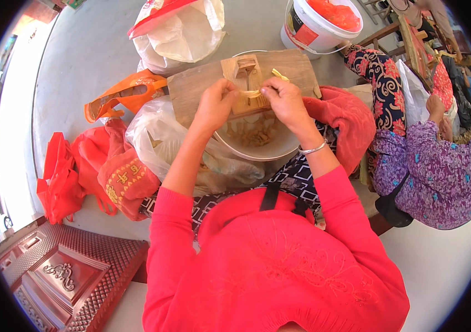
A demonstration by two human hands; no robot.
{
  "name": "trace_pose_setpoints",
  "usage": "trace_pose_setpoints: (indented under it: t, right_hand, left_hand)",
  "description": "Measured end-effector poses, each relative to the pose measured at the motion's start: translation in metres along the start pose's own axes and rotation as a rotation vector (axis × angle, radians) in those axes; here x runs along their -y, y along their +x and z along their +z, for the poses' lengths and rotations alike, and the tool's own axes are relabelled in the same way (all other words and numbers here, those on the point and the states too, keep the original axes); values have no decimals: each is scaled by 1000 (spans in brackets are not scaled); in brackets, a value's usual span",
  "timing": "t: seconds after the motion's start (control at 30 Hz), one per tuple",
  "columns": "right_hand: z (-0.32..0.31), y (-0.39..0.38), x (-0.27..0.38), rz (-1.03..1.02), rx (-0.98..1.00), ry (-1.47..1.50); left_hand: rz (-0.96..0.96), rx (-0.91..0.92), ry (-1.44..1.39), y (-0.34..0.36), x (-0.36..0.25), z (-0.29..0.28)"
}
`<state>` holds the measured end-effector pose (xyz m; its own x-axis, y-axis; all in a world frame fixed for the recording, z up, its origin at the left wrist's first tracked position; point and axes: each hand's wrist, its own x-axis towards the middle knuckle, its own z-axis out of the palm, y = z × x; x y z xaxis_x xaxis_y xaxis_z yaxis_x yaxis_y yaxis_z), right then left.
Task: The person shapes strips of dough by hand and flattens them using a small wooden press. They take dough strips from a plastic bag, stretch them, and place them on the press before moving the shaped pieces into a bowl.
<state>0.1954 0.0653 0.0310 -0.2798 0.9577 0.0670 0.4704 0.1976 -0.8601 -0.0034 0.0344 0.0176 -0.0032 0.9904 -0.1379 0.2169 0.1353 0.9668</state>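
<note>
Centrally, a thin pale strip (255,93) is pinched by left hand (215,105) and right hand (285,99) over a wooden board (191,86); seemingly light, pliable, best held at its ends.

two hands (213,108), one board (191,86), two buckets (318,25)

- You get bright daylight; the floor (80,50) at the far left is blown out to white.
- Shadows are soft and short.
- Your fisheye bends edges near the black rim, and detail there smears.
</note>
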Motion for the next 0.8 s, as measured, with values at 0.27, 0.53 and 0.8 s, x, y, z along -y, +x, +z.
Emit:
trace_pose_setpoints:
  t: [0.27,0.53,0.8]
  right_hand:
    - [0,-31,27,-500,-256,-430]
    - [12,-49,18,-17,182,-220]
    - [2,-84,62,371,435,1158]
  left_hand:
    - [33,-129,238,-37,10,8]
    - [102,75,388,-62,-37,18]
    - [-137,71,-446,-91,-25,19]
